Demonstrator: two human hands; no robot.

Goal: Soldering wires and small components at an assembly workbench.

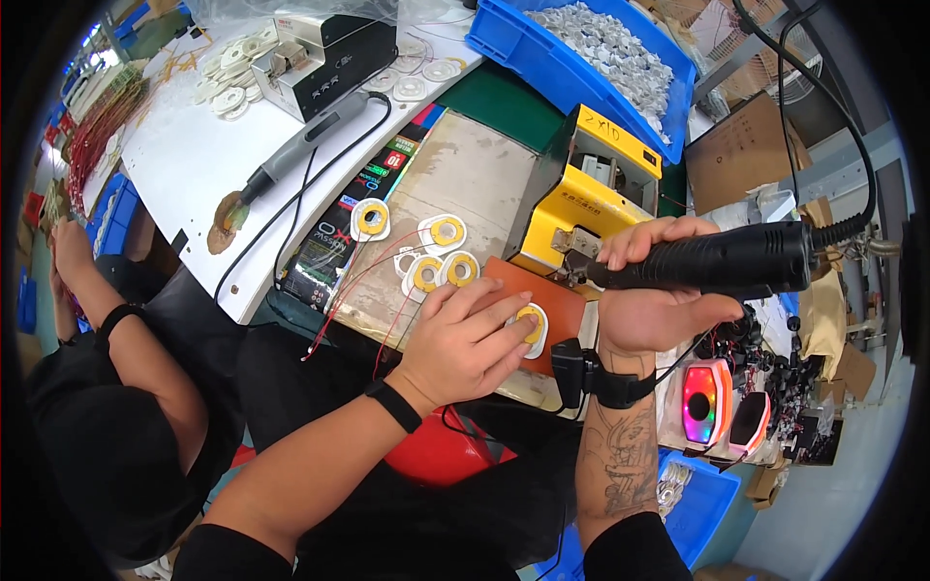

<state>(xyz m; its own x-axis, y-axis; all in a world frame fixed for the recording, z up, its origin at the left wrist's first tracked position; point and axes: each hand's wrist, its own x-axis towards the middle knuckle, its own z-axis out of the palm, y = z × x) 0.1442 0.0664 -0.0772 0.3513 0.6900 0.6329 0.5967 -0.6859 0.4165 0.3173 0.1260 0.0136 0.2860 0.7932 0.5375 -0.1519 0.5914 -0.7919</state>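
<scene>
My right hand [647, 276] is wrapped round a black electric screwdriver [722, 261] with a cable at its rear. The screwdriver's tip is at the metal front of a yellow screw feeder [581, 198]. My left hand [470, 339] reaches over an orange-brown pad [564, 324] with its fingers stretched out. Its fingertips are against a white round part with a yellow ring [530, 329], partly covered by them. Beyond that hand, several similar parts lie on the worn board, among them one white part [446, 232]. Thin red wires [363, 276] trail from them.
A blue bin [513, 39] of white parts stands at the back. On the white table [179, 145] at left are a soldering iron [315, 136] and a black box [339, 73]. Another person's arm [145, 349] is at far left. Two lit devices [707, 402] lie at right.
</scene>
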